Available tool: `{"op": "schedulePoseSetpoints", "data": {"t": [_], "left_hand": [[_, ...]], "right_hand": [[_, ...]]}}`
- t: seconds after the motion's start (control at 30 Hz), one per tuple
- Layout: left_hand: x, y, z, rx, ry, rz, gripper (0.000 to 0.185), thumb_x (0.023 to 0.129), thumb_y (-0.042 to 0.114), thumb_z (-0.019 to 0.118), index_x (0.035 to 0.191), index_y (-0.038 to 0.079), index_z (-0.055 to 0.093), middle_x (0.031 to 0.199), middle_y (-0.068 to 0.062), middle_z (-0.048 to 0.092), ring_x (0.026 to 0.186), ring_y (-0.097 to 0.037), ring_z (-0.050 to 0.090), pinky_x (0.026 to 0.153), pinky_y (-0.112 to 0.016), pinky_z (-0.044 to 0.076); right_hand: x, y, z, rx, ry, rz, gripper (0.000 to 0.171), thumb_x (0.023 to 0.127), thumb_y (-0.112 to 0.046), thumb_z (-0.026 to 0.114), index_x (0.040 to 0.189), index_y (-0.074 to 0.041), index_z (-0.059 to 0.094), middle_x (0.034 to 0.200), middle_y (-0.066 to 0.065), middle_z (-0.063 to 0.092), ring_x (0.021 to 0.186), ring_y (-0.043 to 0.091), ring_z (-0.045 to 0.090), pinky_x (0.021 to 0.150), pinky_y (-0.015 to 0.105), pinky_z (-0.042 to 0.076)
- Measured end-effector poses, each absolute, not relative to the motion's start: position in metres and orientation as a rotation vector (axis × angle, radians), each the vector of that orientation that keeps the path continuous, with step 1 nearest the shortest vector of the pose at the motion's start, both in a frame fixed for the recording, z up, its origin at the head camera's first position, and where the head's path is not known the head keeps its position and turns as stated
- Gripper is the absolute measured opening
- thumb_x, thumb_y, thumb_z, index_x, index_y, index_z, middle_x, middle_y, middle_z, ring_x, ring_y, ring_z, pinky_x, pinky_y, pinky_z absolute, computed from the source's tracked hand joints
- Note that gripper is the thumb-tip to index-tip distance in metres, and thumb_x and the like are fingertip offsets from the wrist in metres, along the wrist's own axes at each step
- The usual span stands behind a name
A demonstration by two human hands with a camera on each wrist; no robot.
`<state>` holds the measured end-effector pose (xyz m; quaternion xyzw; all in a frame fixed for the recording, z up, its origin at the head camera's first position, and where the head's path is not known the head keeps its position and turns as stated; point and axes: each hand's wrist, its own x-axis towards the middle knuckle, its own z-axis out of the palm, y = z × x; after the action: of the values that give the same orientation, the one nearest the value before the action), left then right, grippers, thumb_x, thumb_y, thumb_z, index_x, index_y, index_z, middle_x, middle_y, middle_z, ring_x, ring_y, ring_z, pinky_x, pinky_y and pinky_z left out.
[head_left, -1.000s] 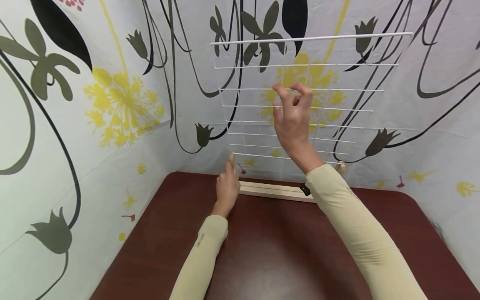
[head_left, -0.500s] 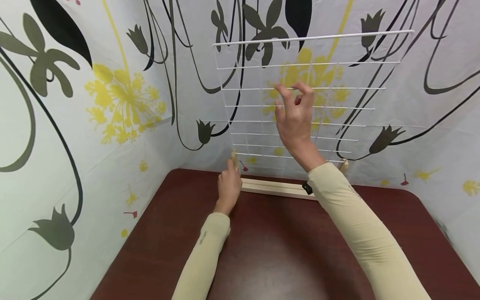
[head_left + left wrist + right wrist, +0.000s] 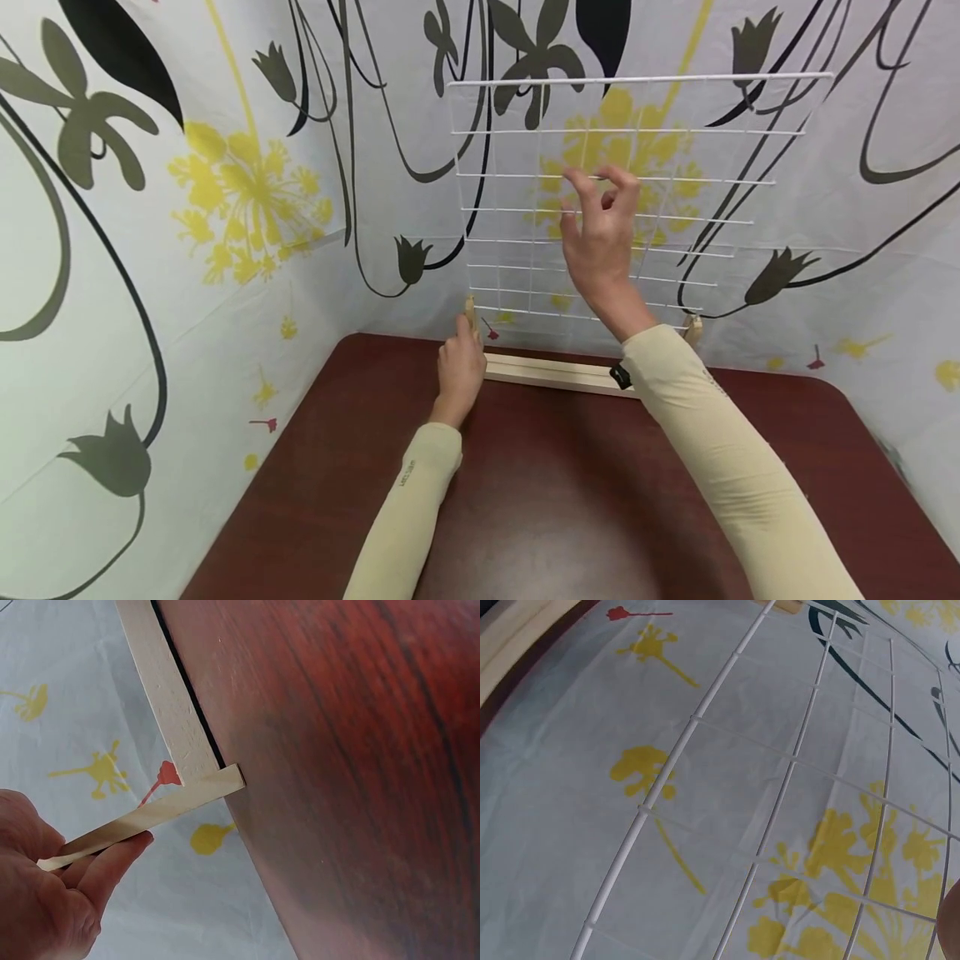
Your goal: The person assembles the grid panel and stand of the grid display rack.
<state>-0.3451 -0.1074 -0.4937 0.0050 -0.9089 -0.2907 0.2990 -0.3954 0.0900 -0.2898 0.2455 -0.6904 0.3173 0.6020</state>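
My left hand (image 3: 461,362) grips a pale wooden upright at the left end of a wooden base bar (image 3: 555,372). In the left wrist view, fingers and thumb hold this flat upright (image 3: 150,814) near its far end, and its other end meets the bar at the table edge. A white wire grid (image 3: 637,81) rises above the base, leaning with its wide edge up. My right hand (image 3: 602,237) pinches a wire near the grid's middle with bent fingers. The grid's lower edge lies between the left upright and a right wooden upright (image 3: 693,329).
The base bar lies along the back edge of a dark red-brown table (image 3: 525,500). Behind and to the left hangs a white cloth (image 3: 315,292) with printed flowers. A small black object (image 3: 621,377) shows beside the right sleeve.
The grid has shifted slightly to the right with my right hand, and its top edge looks more level. My left hand keeps its grip on the upright. The head view has shifted a little.
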Motion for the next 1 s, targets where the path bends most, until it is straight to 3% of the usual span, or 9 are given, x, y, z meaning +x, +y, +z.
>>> {"op": "schedulePoseSetpoints", "data": {"t": [0.37, 0.57, 0.7, 0.83, 1.0], "left_hand": [[-0.347, -0.106, -0.492, 0.030, -2.418, -0.767, 0.016, 0.111, 0.018, 0.055, 0.117, 0.004, 0.049, 0.086, -0.027, 0.075, 0.076, -0.046, 0.076, 0.059, -0.055, 0.059], [-0.344, -0.107, -0.492, 0.018, -2.457, -0.786, 0.019, 0.112, 0.019, 0.053, 0.120, 0.003, 0.048, 0.084, -0.026, 0.073, 0.077, -0.046, 0.075, 0.060, -0.055, 0.058], [-0.342, -0.108, -0.492, 0.018, -2.454, -0.793, 0.019, 0.111, 0.019, 0.053, 0.120, 0.003, 0.048, 0.083, -0.026, 0.072, 0.077, -0.046, 0.075, 0.061, -0.056, 0.059], [-0.341, -0.109, -0.489, -0.004, -2.454, -0.824, 0.017, 0.111, 0.017, 0.054, 0.119, 0.004, 0.046, 0.083, -0.026, 0.072, 0.076, -0.045, 0.075, 0.059, -0.054, 0.058], [-0.338, -0.112, -0.475, 0.005, -2.593, -0.917, 0.025, 0.113, 0.024, 0.049, 0.130, 0.006, 0.044, 0.097, -0.026, 0.074, 0.082, -0.043, 0.076, 0.065, -0.053, 0.059]], "right_hand": [[-0.394, 0.097, -0.291, 0.591, -1.650, 0.760, 0.046, 0.093, 0.005, 0.070, 0.133, -0.018, 0.065, 0.128, 0.023, 0.046, 0.088, 0.037, 0.049, 0.079, 0.041, 0.042], [-0.391, 0.105, -0.298, 0.670, -1.811, 0.730, 0.052, 0.091, 0.006, 0.076, 0.136, -0.014, 0.060, 0.130, 0.025, 0.045, 0.100, 0.041, 0.054, 0.086, 0.048, 0.050], [-0.390, 0.107, -0.303, 0.698, -1.846, 0.717, 0.051, 0.093, 0.003, 0.076, 0.138, -0.013, 0.058, 0.130, 0.026, 0.045, 0.098, 0.042, 0.054, 0.086, 0.049, 0.051], [-0.390, 0.108, -0.302, 0.708, -1.832, 0.726, 0.047, 0.096, 0.000, 0.074, 0.138, -0.013, 0.059, 0.130, 0.024, 0.045, 0.108, 0.040, 0.053, 0.091, 0.048, 0.051], [-0.389, 0.111, -0.300, 0.712, -1.842, 0.719, 0.047, 0.096, -0.002, 0.075, 0.138, -0.012, 0.058, 0.130, 0.025, 0.045, 0.112, 0.041, 0.053, 0.094, 0.049, 0.052]]}}
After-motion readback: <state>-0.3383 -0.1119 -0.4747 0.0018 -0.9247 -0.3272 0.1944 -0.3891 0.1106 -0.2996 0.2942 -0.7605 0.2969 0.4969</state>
